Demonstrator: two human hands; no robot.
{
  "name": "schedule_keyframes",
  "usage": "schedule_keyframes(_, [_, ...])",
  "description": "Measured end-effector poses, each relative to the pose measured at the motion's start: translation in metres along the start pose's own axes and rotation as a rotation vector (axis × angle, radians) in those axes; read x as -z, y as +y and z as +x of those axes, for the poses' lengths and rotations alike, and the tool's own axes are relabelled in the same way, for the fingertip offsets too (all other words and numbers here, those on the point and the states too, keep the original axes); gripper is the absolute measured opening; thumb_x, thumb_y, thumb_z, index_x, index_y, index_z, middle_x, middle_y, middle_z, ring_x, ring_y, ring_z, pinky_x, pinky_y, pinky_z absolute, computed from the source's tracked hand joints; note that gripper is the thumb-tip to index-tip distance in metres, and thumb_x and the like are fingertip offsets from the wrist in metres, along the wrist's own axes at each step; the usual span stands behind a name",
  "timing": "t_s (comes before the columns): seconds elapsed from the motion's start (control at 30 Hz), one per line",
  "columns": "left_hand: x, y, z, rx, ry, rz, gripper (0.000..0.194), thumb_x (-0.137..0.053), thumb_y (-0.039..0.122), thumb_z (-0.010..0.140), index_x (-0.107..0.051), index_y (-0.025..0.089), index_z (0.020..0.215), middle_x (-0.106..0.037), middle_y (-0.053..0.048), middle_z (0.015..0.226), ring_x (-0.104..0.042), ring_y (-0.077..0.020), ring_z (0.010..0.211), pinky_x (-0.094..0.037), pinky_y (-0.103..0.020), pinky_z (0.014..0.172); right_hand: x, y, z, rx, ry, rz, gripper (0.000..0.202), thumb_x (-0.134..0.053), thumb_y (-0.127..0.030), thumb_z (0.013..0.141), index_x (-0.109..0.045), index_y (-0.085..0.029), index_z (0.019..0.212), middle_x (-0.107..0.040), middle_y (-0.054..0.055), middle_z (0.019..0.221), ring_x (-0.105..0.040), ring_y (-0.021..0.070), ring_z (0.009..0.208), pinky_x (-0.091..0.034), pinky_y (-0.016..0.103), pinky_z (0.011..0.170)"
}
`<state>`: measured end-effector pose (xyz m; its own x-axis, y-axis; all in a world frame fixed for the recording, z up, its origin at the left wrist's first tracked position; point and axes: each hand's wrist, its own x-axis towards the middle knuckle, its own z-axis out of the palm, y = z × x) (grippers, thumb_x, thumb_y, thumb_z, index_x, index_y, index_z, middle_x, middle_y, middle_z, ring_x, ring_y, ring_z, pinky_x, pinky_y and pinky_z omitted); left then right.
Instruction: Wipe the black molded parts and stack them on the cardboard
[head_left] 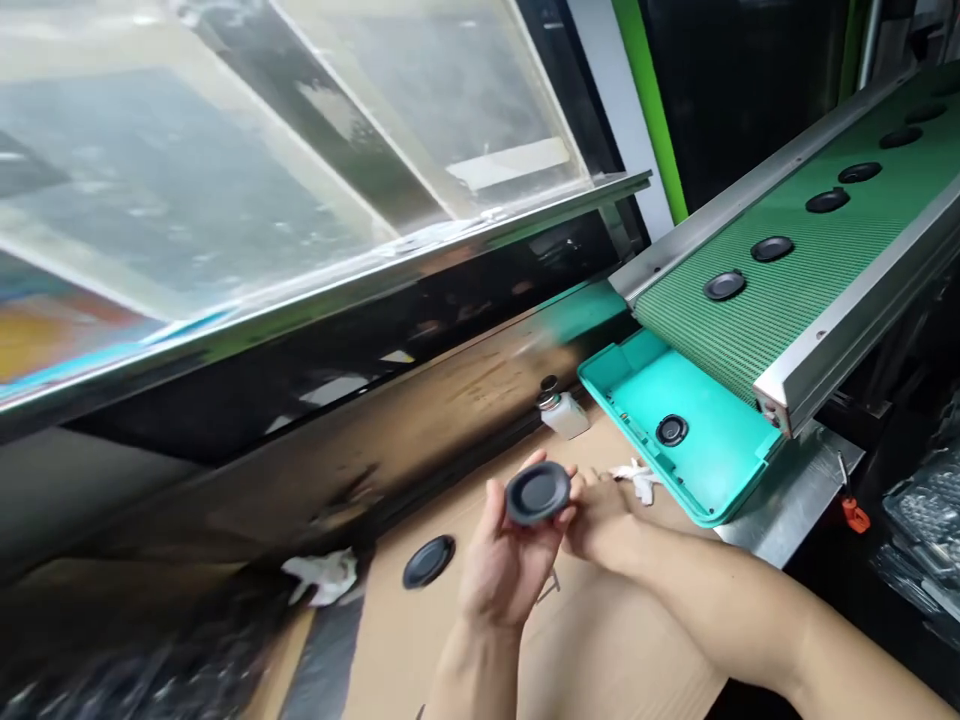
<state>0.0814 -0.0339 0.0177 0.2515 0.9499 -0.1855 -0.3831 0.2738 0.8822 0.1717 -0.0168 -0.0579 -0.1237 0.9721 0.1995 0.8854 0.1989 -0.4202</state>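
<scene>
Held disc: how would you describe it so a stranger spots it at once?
From the green conveyor, go down past the teal tray to the cardboard. Over it, the left hand holds the disc, black with a dished middle. The loose disc to its left lies on the cardboard and the tray disc lies in the tray; this one alone is in hand.

Bare cardboard (pixel 405 640) left of the left hand (pixel 510 565); only a loose black disc (pixel 429 562) sits in that lane. More bare board between the forearms. Right is tighter: white bottle (pixel 566 415) stands beyond the right hand (pixel 600 510), crumpled white tissue (pixel 639 481) lies before the teal tray (pixel 712 400). Tray's open on top; conveyor (pixel 787 310) end blocks its right edge.
</scene>
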Motion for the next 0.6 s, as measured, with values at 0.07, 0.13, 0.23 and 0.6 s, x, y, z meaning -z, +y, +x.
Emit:
schedule_keyframes(0.07, [0.045,-0.004,-0.007,0.069,0.143,-0.18,0.043,-0.039,0.044,0.106,-0.071,0.019,0.121,-0.073,-0.015,0.103,-0.064,-0.0169,0.074,-0.052,-0.023,0.057,0.003,-0.003,-0.002,0.035,-0.033,-0.01,0.028,-0.062,-0.034,0.096,-0.071,-0.016,0.116,-0.068,0.014,0.12,-0.06,0.0306,0.119,-0.054,0.046,0.098])
schedule_keyframes(0.13, [0.079,-0.009,-0.006,0.102,0.231,-0.29,0.047,-0.031,0.04,0.108,-0.071,0.018,0.117,-0.071,-0.014,0.097,-0.06,-0.015,0.068,-0.048,-0.021,0.053,0.008,-0.005,-0.004,0.06,-0.055,-0.031,0.029,-0.057,-0.033,0.097,-0.072,-0.015,0.115,-0.068,0.016,0.121,-0.058,0.0315,0.12,-0.052,0.046,0.099])
schedule_keyframes(0.23, [0.109,-0.015,0.005,0.095,0.222,-0.333,0.046,-0.032,0.043,0.108,-0.07,0.018,0.117,-0.07,-0.012,0.093,-0.058,-0.0148,0.063,-0.044,-0.022,0.049,0.012,-0.008,-0.003,0.053,-0.056,-0.054,0.03,-0.053,-0.03,0.098,-0.072,-0.015,0.118,-0.068,0.016,0.12,-0.058,0.0303,0.117,-0.05,0.043,0.098])
schedule_keyframes(0.6, [0.129,-0.008,0.01,0.094,0.169,-0.199,0.042,-0.036,0.049,0.108,-0.061,0.018,0.093,-0.059,-0.001,0.062,-0.05,-0.0115,0.041,-0.028,-0.018,0.033,-0.004,-0.035,0.007,0.391,0.176,0.268,0.037,-0.063,-0.035,0.099,-0.07,-0.022,0.133,-0.067,0.008,0.137,-0.058,0.0231,0.121,-0.046,0.038,0.108])
